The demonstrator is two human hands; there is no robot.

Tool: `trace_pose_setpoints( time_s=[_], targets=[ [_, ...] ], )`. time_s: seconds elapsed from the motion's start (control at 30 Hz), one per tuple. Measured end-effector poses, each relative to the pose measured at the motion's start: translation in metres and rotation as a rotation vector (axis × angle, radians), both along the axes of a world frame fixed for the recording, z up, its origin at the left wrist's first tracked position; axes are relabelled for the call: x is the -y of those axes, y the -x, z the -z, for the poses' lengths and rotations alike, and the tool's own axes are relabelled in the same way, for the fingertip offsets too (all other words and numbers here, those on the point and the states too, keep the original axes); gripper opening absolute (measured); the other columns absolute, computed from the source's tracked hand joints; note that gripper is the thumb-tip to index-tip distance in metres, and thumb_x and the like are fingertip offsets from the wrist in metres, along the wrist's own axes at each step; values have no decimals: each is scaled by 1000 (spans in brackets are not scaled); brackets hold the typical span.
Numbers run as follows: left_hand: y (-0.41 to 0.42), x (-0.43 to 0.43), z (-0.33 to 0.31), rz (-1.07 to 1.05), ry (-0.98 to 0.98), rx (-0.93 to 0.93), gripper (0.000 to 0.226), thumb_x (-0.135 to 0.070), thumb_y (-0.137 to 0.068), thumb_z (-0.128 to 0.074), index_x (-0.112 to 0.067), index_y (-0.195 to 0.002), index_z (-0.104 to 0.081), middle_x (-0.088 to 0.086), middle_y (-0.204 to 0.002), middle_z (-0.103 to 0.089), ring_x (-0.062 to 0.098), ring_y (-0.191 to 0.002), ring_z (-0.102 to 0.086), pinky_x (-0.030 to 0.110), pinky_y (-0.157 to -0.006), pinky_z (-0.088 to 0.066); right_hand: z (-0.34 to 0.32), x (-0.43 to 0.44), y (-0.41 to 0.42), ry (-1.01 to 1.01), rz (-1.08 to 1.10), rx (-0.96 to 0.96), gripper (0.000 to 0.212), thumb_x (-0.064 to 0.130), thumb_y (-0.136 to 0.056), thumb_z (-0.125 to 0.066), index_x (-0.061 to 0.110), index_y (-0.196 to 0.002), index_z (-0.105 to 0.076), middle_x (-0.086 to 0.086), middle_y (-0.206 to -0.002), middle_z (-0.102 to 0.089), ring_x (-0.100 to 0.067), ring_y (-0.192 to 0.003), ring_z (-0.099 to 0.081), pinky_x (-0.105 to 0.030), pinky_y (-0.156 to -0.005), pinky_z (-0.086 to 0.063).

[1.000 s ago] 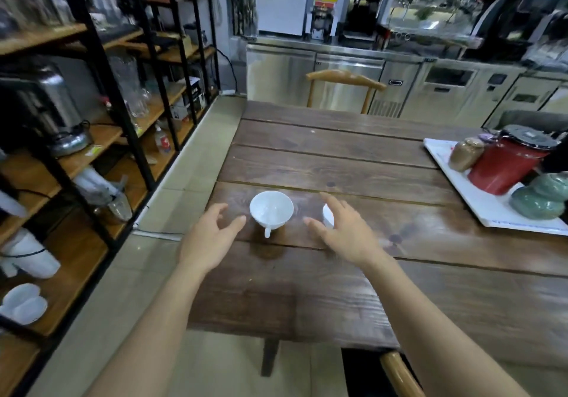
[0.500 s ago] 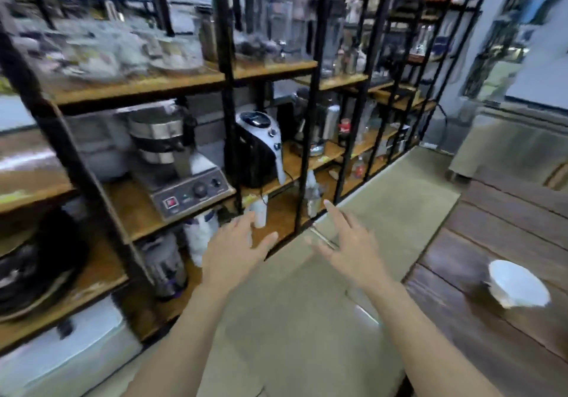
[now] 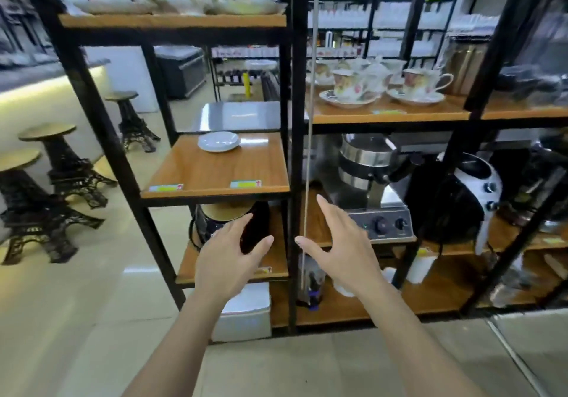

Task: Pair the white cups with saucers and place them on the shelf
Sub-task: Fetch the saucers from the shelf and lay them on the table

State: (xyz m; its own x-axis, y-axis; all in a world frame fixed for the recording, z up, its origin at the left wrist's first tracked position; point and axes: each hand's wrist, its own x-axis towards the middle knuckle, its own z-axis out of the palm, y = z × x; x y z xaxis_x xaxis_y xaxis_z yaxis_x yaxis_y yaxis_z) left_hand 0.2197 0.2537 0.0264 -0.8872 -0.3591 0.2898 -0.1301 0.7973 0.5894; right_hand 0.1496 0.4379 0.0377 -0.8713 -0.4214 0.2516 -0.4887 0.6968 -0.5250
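We hold our left hand [image 3: 229, 263] and right hand [image 3: 339, 250] spread, empty, low centre; round white saucer [image 3: 218, 141] sits above on the wooden shelf board [image 3: 215, 172].

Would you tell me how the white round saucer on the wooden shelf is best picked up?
Probably by the near rim of the white round saucer, from the front: it lies flat, low and handleless, and the wooden shelf before it is open.

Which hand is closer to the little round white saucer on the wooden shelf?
Left. The left hand hangs below the small round white saucer, under its wooden shelf board. The right hand is also lower, but farther right, past the black shelf post.
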Motion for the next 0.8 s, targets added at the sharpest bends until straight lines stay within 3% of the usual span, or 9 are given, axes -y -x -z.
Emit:
trace_pose_setpoints(
  time_s=[0.13, 0.27, 0.33, 0.47, 0.63, 0.8],
  targets=[
    [30, 46, -2, -107, -18, -11, 58, -55, -86, -54, -29, -137, -47, -4, -136, -56, 18, -122, -51, 26, -86, -36, 4, 59, 45, 14, -114, 39, 82, 65, -84, -45, 38, -149, -4, 7, -158, -21, -14, -144, -22, -39, -115, -22],
    [81, 88, -1, -179, -61, 32, 76, -66, -75, -42, -28, -141, -42, -2, -144, -49, 20, -132, -43, 34, -100, -35, 4, 109, 103, 33, -169, 80, 83, 66, -83, -46, 41, -149, -1, 7, -159, -19, -16, -145, -22, -43, -116, -23],
    [108, 108, 0, -215, -100, 57, 76, -70, -77, -45, -31, -142, -39, -2, -147, -45, 20, -136, -38, 37, -104, -34, 1, 130, 133, 38, -188, 88, 83, 65, -83, -47, 42, -148, -1, 7, -159, -20, -17, -145, -22, -44, -116, -23],
    [149, 148, 1, -247, -120, 53, 71, -69, -79, -47, -34, -141, -39, 0, -146, -46, 23, -133, -42, 41, -104, -34, -3, 175, 187, 41, -166, 100, 84, 65, -83, -49, 41, -149, -2, 6, -159, -19, -19, -145, -22, -45, -114, -25],
    [187, 205, 2, -281, -220, 73, 91, -84, -61, -34, -38, -140, -38, -3, -146, -46, 25, -129, -45, 44, -103, -39, -3, 231, 234, -13, -170, 167, 84, 66, -83, -47, 40, -149, -2, 7, -161, -13, -21, -146, -21, -50, -116, -23],
    [240, 264, 5, -253, -451, 0, 71, -69, -76, -54, -35, -137, -45, -5, -145, -45, 19, -131, -43, 45, -107, -37, -4, 284, 275, 107, -73, 207, 80, 59, -84, -53, 40, -149, -10, 6, -159, -19, -22, -144, -25, -48, -113, -29]
  ],
)
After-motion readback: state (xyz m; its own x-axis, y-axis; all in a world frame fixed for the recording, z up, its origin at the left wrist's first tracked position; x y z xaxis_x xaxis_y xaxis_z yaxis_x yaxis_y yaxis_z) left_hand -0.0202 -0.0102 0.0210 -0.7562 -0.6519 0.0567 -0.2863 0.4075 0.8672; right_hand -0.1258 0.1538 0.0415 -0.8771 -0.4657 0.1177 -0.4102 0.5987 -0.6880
